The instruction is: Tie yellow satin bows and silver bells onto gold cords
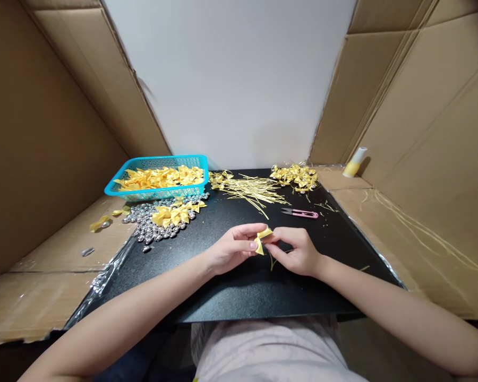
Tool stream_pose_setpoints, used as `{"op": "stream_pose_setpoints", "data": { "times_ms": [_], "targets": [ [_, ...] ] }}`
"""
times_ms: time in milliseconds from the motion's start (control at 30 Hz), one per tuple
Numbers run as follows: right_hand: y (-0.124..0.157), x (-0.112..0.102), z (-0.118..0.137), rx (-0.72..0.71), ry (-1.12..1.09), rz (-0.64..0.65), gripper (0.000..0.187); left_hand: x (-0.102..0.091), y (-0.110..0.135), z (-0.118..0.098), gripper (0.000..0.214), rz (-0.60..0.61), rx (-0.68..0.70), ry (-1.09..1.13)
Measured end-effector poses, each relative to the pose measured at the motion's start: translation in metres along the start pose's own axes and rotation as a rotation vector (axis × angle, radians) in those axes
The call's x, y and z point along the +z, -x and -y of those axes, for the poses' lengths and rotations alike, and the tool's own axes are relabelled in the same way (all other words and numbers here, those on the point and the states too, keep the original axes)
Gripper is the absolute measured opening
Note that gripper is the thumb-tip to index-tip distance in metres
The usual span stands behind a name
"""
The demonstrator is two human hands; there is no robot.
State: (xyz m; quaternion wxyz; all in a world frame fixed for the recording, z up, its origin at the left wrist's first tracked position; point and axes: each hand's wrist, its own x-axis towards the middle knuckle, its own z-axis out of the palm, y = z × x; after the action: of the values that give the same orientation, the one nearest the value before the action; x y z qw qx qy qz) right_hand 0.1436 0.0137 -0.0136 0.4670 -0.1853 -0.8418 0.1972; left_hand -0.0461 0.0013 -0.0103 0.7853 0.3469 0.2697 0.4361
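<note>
- Left hand (pixel 237 249) was clamped on a yellow bow (pixel 259 247), thumb on the near side, fingers behind.
- Bow sat above the near-middle part of the black tabletop (pixel 223 297), between both hands.
- Right hand (pixel 297 252) was right beside the bow, thumb and forefinger brought together; couldn't tell exactly what was pinched.
- Thin cord (pixel 271 262) hung below the right fingertips; its upper end was hidden.
- Pink-handled snips (pixel 305 214) lay beyond the right hand, blades pointing left; small clippings (pixel 325 207) were to their right.
- Pile of cut cord pieces (pixel 255 190) was at the far middle, mostly lying sideways.
- Right of that pile: a heap of bows with silver beads (pixel 297 176). Smaller cluster (pixel 221 179) at the pile's left end.
- Blue basket (pixel 167 193) stood far left, loaded with loose yellow bows (pixel 155 179).
- Silver beads (pixel 143 231) were spread in front of the basket, more bows (pixel 173 215) lying on top of them.
- White-and-yellow cone (pixel 355 163) stood tilted on the cardboard (pixel 342 180) at right.
- Long pale strands (pixel 422 223) ran along that right side.
</note>
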Motion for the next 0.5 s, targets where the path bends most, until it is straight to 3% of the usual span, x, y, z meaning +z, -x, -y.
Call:
{"op": "stream_pose_setpoints", "data": {
  "times_ms": [233,500],
  "targets": [
    [0.0009,-0.0001,-0.0023,0.018,0.011,-0.018,0.009,-0.0008,-0.0013,0.0005,0.023,0.0,0.041,-0.034],
    [0.0014,-0.0004,-0.0028,0.03,0.016,-0.003,0.01,-0.0006,-0.0009,0.0008,0.03,0.005,0.043,-0.018]
  ]
}}
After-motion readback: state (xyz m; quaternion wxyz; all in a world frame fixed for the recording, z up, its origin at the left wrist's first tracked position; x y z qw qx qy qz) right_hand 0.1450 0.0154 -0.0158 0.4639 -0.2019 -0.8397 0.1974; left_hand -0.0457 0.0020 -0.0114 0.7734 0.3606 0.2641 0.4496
